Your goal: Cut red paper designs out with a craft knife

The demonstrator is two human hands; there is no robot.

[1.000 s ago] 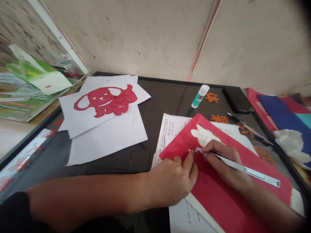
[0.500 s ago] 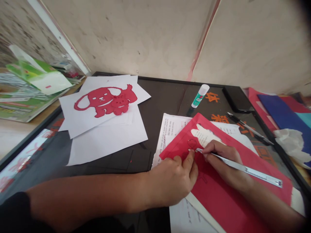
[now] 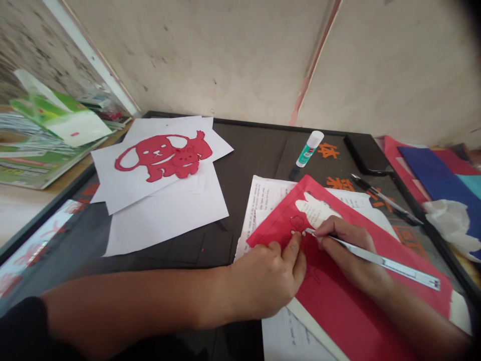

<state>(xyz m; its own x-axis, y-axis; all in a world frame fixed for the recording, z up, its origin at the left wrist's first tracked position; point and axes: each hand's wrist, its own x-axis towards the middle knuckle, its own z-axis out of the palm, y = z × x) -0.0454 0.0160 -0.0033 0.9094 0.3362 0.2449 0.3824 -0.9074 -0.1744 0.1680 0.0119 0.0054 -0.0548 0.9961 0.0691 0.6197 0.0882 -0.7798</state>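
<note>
While the right hand [image 3: 347, 250] grips a craft knife [image 3: 391, 265], left hand [image 3: 266, 283] pressing red paper [image 3: 338, 316]

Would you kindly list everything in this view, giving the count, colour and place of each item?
cut-out: one, red, on the white sheets
white sheets: several, white, left on the desk
booklets: several, mostly green, far left
glue stick: one, white and green, upright, back of desk
phone: one, black, back right
pen: one, black and silver, right
tissue: one, white, far right
printed pages: several, white, under the red sheet
red sheet: one, red, front right
craft knife: one, silver, on the red sheet
left hand: pressing the red sheet
right hand: holding the craft knife
</note>
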